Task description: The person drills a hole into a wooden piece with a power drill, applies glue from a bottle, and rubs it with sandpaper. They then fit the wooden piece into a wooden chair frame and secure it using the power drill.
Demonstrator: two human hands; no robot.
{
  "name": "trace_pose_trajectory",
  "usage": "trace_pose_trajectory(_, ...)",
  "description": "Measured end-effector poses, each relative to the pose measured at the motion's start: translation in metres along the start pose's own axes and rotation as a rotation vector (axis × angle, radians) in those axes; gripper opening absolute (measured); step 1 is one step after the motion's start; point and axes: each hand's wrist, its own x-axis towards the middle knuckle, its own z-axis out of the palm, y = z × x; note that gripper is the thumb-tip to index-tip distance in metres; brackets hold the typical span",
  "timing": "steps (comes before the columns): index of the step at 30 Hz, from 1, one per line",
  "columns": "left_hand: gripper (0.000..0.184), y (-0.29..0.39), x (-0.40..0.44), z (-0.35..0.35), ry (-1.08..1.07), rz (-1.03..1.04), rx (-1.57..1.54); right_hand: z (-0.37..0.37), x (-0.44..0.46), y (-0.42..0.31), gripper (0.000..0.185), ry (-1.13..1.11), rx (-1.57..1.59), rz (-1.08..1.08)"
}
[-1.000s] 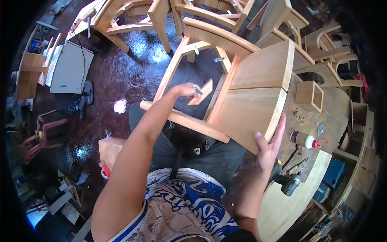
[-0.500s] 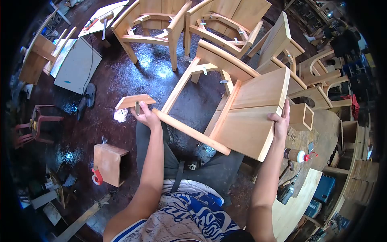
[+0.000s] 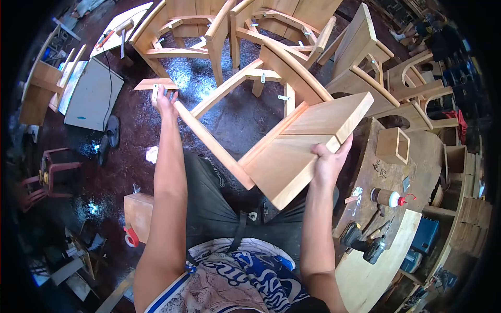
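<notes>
Compared with half a second ago, the pale wooden chair over the person's lap has turned, its rounded near rail slanting more steeply; the left hand has moved farther forward, fingers pinching a small trapezoid wooden block with a metal plate, just beyond the rail's end. The right hand clasps the chair's broad panel by its edge. Whether the left hand touches the rail cannot be told. The left forearm now covers part of a brown wooden box beside one red tape roll. The brown workbench bears one white-and-brown bottle and one grey-and-black drill. Two metal brackets show on the held chair; two similar wooden chairs stand beyond.
</notes>
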Motion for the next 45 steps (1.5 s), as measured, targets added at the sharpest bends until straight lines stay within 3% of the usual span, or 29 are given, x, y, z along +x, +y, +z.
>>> trace_pose_trajectory(4, 0.040, -0.003, -0.002, 0.001, -0.071, -0.085, -0.085, -0.015, -0.023, -0.002, 0.107, 0.093, 0.043, -0.041)
trace_pose_trajectory(6, 0.040, -0.003, -0.015, 0.006, -0.169, -0.052, 0.035, -0.039, -0.029, -0.002, 0.107, 0.061, 0.093, -0.004)
trace_pose_trajectory(11, 0.040, 0.014, -0.081, 0.014, -0.272, 0.027, 0.020, -0.119, -0.041, 0.015, 0.110, 0.122, -0.107, -0.053)
trace_pose_trajectory(16, 0.039, 0.022, -0.136, 0.003, -0.300, 0.027, 0.019, -0.185, -0.064, 0.017, 0.104, 0.146, 0.089, 0.124)
trace_pose_trajectory(17, 0.041, 0.020, -0.141, -0.002, -0.315, 0.024, 0.007, -0.200, -0.070, 0.024, 0.081, 0.186, 0.084, 0.136)
trace_pose_trajectory(23, 0.042, 0.006, -0.155, -0.014, -0.477, -0.174, -0.121, -0.261, -0.078, 0.043, 0.066, 0.115, 0.223, 0.228)
trace_pose_trajectory(27, 0.044, 0.009, -0.143, -0.019, -0.550, -0.269, -0.252, -0.267, -0.080, 0.045, 0.065, 0.081, 0.178, 0.207)
trace_pose_trajectory(35, 0.044, 0.015, -0.155, 0.001, -0.490, -0.230, -0.159, -0.261, -0.085, 0.034, 0.065, 0.106, 0.197, 0.205)
trace_pose_trajectory(41, 0.046, 0.016, -0.136, 0.022, -0.558, -0.210, -0.097, -0.259, -0.109, 0.049, 0.063, 0.108, 0.271, 0.307)
trace_pose_trajectory(43, 0.045, 0.013, -0.117, 0.025, -0.578, -0.230, -0.138, -0.221, -0.129, 0.050, 0.061, 0.330, 0.288, 0.226)
trace_pose_trajectory(45, 0.044, 0.008, -0.107, 0.031, -0.632, -0.255, -0.162, -0.219, -0.134, 0.052, 0.063, 0.327, 0.279, 0.234)
